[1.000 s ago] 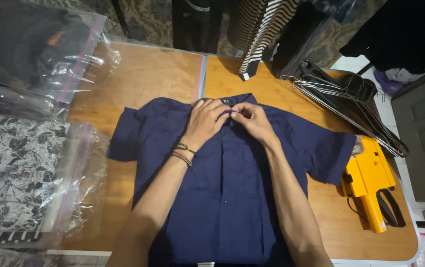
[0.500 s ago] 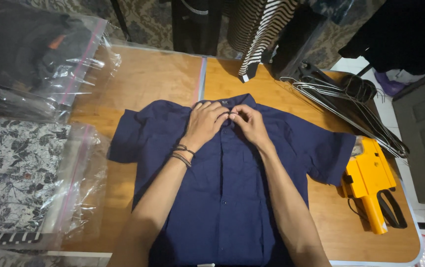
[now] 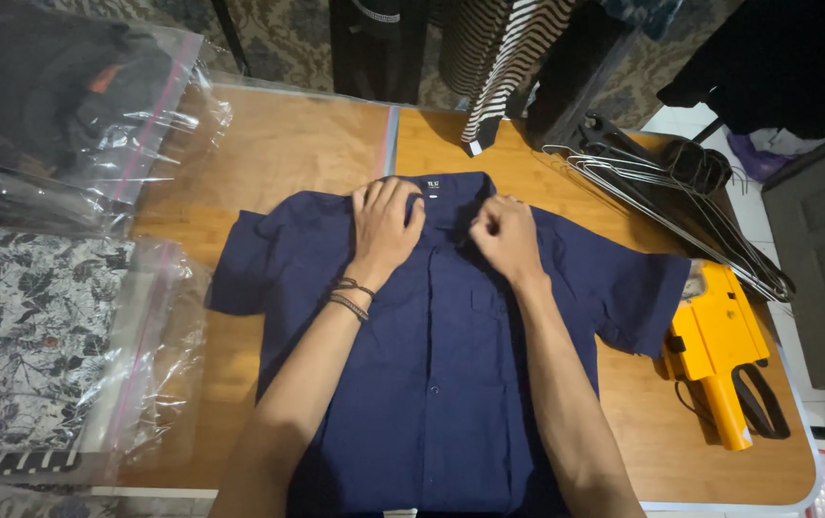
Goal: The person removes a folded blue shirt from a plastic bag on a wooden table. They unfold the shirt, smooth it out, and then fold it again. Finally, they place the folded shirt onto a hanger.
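Two hands at the shirt (image 3: 432, 384) collar: left hand (image 3: 386, 225) flat, pinning cloth; right hand (image 3: 504, 235) pinching the placket.

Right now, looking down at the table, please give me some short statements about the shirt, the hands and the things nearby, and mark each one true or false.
1. The navy shirt lies front up on the wooden table. True.
2. The left hand rests flat near the collar. True.
3. The right hand holds the yellow price gun. False: it pinches shirt fabric by the collar; the gun lies untouched by the shirt's sleeve.
4. Bracelets sit on the right wrist. False: they are on the left wrist.
5. Wire hangers lie on the table at its far right corner. True.
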